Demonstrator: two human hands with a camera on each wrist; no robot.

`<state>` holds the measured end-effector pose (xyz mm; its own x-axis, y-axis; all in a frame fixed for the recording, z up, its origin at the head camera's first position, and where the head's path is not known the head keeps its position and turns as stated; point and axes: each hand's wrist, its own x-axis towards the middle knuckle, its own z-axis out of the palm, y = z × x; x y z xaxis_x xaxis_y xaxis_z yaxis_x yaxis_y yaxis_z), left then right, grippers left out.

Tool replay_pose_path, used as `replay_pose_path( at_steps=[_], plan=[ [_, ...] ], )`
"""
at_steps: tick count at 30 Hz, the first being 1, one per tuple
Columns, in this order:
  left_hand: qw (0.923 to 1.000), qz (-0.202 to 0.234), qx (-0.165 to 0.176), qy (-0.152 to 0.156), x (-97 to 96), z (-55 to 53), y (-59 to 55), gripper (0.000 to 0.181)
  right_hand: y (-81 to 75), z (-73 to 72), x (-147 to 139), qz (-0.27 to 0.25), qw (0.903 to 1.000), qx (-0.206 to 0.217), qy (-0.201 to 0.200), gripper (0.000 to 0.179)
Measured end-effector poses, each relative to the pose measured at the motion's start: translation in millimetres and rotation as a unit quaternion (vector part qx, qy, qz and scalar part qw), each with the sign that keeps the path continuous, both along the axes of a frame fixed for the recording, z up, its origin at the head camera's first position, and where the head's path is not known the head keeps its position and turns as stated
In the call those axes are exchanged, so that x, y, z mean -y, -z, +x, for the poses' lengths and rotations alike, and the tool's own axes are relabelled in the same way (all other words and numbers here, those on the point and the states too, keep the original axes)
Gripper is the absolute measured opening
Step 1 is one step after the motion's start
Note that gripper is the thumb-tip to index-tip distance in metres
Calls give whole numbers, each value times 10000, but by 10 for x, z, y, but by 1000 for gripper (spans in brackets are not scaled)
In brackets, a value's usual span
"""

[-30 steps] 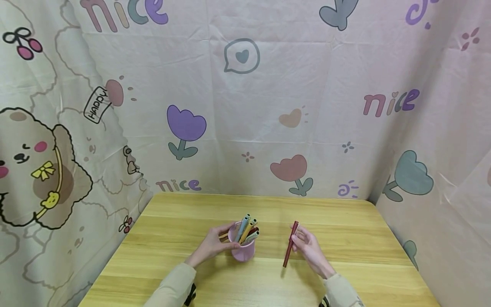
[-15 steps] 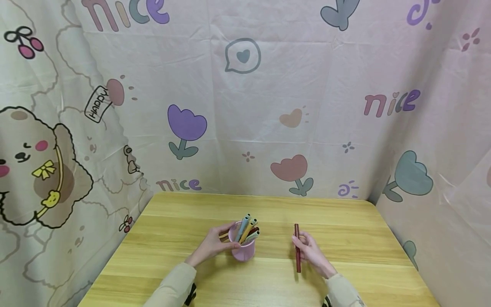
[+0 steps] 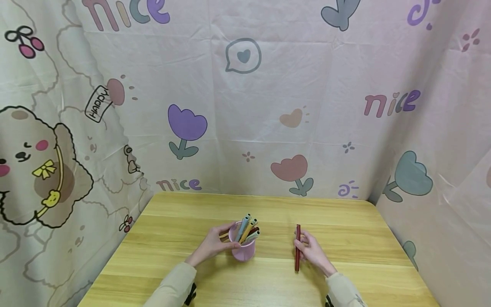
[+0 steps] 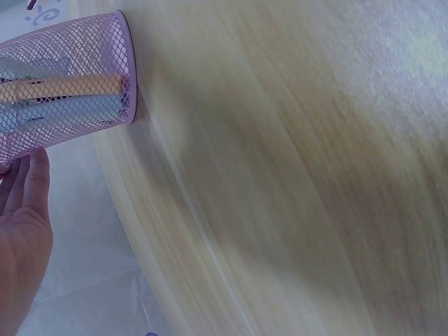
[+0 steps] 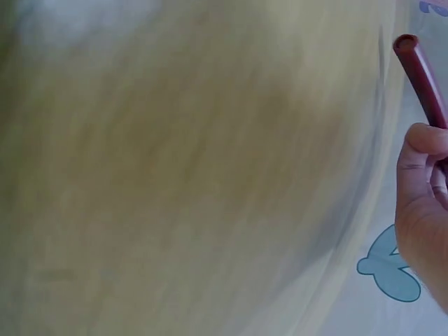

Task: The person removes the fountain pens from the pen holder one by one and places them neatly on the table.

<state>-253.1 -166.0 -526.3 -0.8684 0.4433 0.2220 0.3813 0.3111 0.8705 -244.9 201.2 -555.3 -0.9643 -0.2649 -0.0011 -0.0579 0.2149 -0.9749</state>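
A pink mesh pen holder [image 3: 244,252] stands on the table with several pens [image 3: 245,230] in it, blue, yellow, dark red and pale green among them. My left hand [image 3: 213,245] grips the holder from its left side, thumb in front and fingers behind. In the left wrist view the mesh wall [image 4: 77,42] shows the pens' lower ends through it. To the right, my right hand [image 3: 311,250] pinches a dark red pen [image 3: 297,251] that stands nearly upright in the head view. One end of that pen [image 5: 423,77] points up past the thumb in the right wrist view.
The wooden table [image 3: 184,213] spreads around both hands, its back edge against a printed curtain [image 3: 245,106]. Another curtain side [image 3: 452,192] hangs along the right, and one with a bear print [image 3: 57,179] along the left.
The right hand has turned the red pen from a slant to nearly upright and shifted slightly right. My left hand and the pen holder have stayed in place.
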Motion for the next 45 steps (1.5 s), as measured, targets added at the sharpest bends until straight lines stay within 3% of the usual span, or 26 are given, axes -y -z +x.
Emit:
replay_pose_path(
  at_steps=[11,21,31,45],
  plan=[
    [10000,10,49,-5,-8,-2,-4,81,17,12,44,319,9993,163,95,34],
    [9999,66,94,24,-6,3,-9,81,64,-2,51,605,9973,348,222,37],
    [10000,34,38,29,-26,-3,-4,81,74,-19,108,1137,9928,133,364,31],
    [10000,5,71,18,-9,1,-8,79,53,-6,166,1279,9902,170,542,40]
  ],
)
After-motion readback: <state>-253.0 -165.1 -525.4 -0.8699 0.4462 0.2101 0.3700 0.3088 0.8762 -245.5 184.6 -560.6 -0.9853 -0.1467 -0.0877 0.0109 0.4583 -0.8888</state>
